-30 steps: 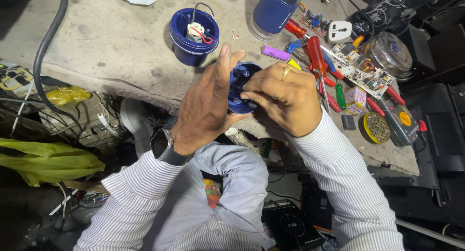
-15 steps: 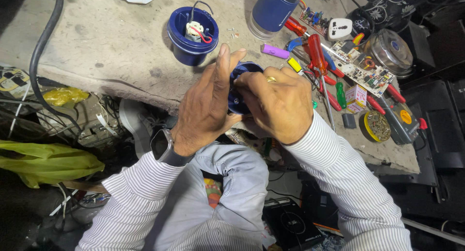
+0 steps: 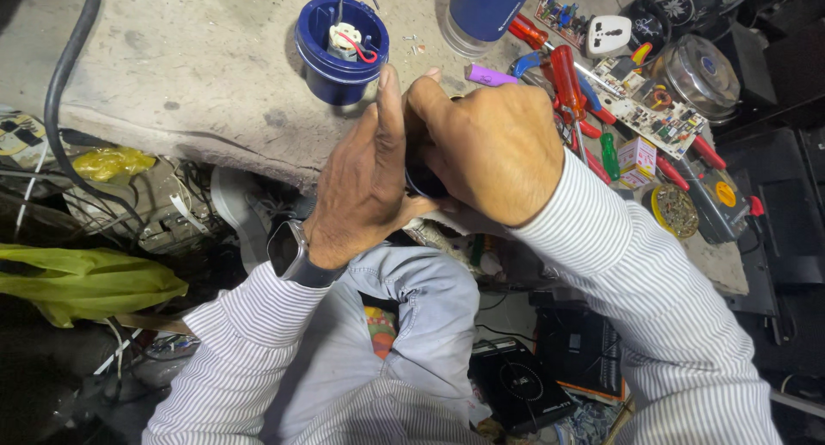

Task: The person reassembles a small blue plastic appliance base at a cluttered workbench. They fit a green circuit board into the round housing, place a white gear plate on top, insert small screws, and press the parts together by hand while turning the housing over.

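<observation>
Both my hands close around a dark blue round part [image 3: 423, 180], which is almost fully hidden between them. My left hand [image 3: 365, 183] cups it from the left, fingers pointing up; a watch sits on that wrist. My right hand [image 3: 494, 153] wraps over it from the right and top. Just beyond my hands, a blue cylindrical housing [image 3: 341, 45] stands open on the worn table [image 3: 189, 76], showing a small white motor with red and black wires inside.
A blue cylinder with a clear rim [image 3: 483, 14] stands at the table's far edge. Red-handled screwdrivers [image 3: 567, 76], a circuit board [image 3: 649, 110], a white plug [image 3: 608, 34] and a metal tin [image 3: 698, 71] crowd the right. A thick black cable [image 3: 64, 93] runs down the left.
My hands have closed tighter over the blue part and my right hand has rotated over its top, hiding it more than before.
</observation>
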Available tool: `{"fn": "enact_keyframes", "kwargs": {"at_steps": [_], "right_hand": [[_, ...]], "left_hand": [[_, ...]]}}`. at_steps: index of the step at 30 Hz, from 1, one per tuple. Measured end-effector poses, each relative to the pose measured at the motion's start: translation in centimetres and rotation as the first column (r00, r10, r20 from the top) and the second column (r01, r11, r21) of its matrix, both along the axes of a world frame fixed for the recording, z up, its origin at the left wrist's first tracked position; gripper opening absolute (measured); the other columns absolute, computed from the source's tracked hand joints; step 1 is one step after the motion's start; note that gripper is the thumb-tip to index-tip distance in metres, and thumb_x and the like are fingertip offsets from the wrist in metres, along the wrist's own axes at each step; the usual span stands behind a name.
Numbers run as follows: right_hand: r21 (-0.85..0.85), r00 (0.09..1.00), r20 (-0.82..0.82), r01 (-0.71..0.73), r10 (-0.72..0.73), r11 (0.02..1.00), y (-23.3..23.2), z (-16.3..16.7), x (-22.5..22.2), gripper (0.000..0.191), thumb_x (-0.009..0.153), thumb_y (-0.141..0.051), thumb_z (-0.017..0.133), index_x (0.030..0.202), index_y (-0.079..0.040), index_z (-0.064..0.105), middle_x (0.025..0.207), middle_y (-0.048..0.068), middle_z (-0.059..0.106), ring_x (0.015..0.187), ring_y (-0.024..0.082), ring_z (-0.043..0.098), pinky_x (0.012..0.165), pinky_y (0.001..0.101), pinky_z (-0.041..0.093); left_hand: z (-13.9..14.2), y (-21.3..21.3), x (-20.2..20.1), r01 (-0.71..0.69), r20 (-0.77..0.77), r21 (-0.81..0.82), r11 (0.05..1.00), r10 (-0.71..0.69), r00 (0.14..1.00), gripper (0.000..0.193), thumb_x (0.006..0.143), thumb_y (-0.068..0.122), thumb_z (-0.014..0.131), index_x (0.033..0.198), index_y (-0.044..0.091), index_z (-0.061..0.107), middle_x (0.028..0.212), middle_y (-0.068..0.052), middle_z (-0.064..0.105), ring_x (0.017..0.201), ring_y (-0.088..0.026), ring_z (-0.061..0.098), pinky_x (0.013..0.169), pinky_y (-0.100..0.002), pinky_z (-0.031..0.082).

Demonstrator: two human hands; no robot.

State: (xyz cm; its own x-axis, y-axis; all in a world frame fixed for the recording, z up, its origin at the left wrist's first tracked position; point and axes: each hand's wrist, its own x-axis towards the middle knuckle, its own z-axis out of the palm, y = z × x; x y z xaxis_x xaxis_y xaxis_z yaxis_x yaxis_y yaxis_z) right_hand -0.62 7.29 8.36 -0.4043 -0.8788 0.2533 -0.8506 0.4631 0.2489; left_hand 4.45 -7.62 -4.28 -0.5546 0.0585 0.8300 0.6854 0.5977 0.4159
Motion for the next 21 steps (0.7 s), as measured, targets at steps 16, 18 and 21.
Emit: {"fn": "enact_keyframes", "kwargs": {"at_steps": [16,18,21], "right_hand": [[-0.350,0.982,0.153,-0.049,0.109,0.935,2.9,-3.0,-1.1,0.042,0.087,-0.019,0.078,0.114,-0.006,0.049,0.073,0.007,0.069,0.065,0.032,0.069,0.053,0.0447,0.048],[-0.432,0.962,0.218,-0.054,0.163,0.900,3.3,-3.6,-1.3,0.042,0.087,-0.016,0.078,0.115,-0.008,0.048,0.078,0.004,0.073,0.069,0.031,0.071,0.055,0.0437,0.049],[-0.494,0.939,0.277,-0.041,0.202,0.869,3.7,-4.1,-2.0,0.041,0.088,-0.014,0.077,0.115,-0.009,0.048,0.078,0.003,0.073,0.069,0.030,0.071,0.056,0.0430,0.050]], "left_hand": [[1.8,1.2,0.0,-0.001,-0.038,-0.082,0.997,-0.002,0.999,0.160,0.074,0.026,0.102,0.158,0.005,-0.033,0.129,-0.018,0.064,0.137,-0.041,0.053,0.118,-0.045,0.044],[2.1,1.3,0.0,0.069,0.009,-0.053,0.996,-0.069,0.998,0.156,0.074,0.019,0.101,0.154,0.001,-0.031,0.126,-0.017,0.066,0.135,-0.038,0.054,0.117,-0.042,0.044],[2.0,1.4,0.0,0.154,0.129,0.012,0.988,-0.154,0.980,0.150,0.079,0.013,0.101,0.149,-0.001,-0.032,0.122,-0.013,0.068,0.127,-0.029,0.060,0.116,-0.037,0.045]]}}
